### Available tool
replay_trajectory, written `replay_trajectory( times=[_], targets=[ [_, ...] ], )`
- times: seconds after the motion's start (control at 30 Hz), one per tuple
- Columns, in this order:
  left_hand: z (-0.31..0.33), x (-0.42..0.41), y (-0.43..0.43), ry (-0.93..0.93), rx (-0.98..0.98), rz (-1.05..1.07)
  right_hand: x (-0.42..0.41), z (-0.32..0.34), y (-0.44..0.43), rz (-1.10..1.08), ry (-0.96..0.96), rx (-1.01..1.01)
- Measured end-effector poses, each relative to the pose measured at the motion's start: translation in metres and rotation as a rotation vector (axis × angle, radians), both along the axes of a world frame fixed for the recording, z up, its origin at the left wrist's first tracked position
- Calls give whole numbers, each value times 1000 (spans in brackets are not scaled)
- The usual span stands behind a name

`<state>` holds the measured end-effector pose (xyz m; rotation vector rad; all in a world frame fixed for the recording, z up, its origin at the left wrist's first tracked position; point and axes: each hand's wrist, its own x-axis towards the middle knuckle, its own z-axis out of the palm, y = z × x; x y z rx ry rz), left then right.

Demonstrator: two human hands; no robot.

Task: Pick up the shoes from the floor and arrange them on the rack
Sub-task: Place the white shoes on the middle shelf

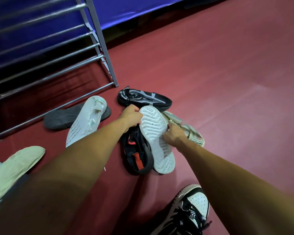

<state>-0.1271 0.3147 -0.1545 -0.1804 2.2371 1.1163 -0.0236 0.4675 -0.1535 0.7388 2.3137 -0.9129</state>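
Where the pile sits on the red floor, just beyond the foot of the rack, both hands are on one item.

White-soled shoe: sole up, lying across a black-and-red shoe and a beige lettered shoe (the latter blurred).

Left hand: fingers curled round the shoe's far end. Right hand: fingers curled over its right edge, about mid-length.

Black-and-grey knit shoe lies just behind the pile. To the left, a white knit shoe overlaps a dark grey shoe, tread showing. Pale shoe at near left; black-and-white sneaker at bottom. All lie on the floor.
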Motion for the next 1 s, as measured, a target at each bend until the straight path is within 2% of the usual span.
replay_trajectory(
  times=[0.13,0.37,0.67,0.83,1.0],
  targets=[
    [31,-2,-33,18,55,-36,-11,25,-11,2,109,5],
    [107,10,-96,85,147,128,-34,102,-49,243,254,56],
    [226,49,-199,181,214,331,-44,192,-150,502,446,104],
    [295,73,-265,149,356,385,-48,238,-207,619,591,171],
    [313,84,-310,217,437,532,-52,279,-249,701,754,164]
  ],
)
